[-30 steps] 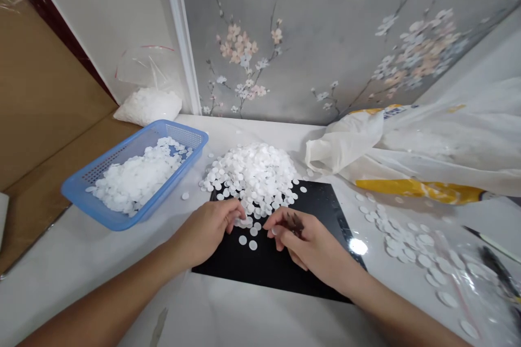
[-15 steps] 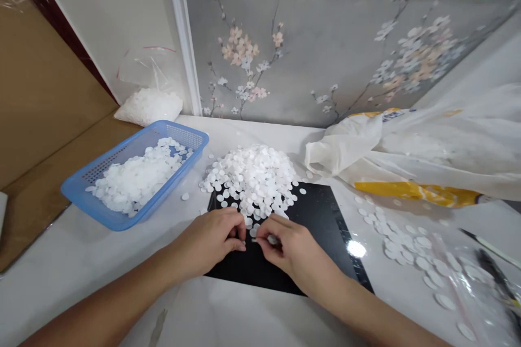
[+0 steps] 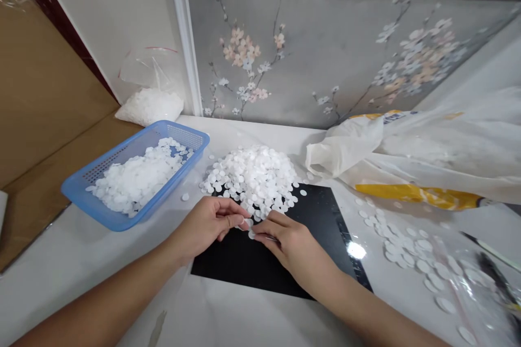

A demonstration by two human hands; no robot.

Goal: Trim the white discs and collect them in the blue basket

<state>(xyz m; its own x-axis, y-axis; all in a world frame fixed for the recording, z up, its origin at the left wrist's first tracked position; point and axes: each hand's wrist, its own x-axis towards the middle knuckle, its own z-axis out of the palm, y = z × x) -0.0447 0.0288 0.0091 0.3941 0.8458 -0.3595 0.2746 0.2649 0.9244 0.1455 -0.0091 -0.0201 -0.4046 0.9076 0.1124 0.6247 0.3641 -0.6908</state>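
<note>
A heap of small white round discs (image 3: 260, 176) lies partly on a black mat (image 3: 240, 265) and partly on the white table. At its near edge, my left hand (image 3: 214, 222) pinches a white disc (image 3: 243, 224) between thumb and forefinger. Close beside it on the right, my right hand (image 3: 287, 233) has its fingers pressed together over the mat. A disc (image 3: 251, 234) shows at its fingertips; whether they grip it or only touch it is hard to see.
Left stands a blue plastic basket (image 3: 118, 222) holding more discs, with a clear bag (image 3: 150, 105) of white pieces behind. A white and yellow plastic bag (image 3: 407, 157) lies at the right. Below it are scattered discs (image 3: 401, 244) and a clear zip bag (image 3: 468, 287). A framed flower picture (image 3: 309, 54) leans behind.
My left hand has moved slightly up and left, turning so a disc shows in its pinch. My right hand has shifted only a little, its fingers flatter.
</note>
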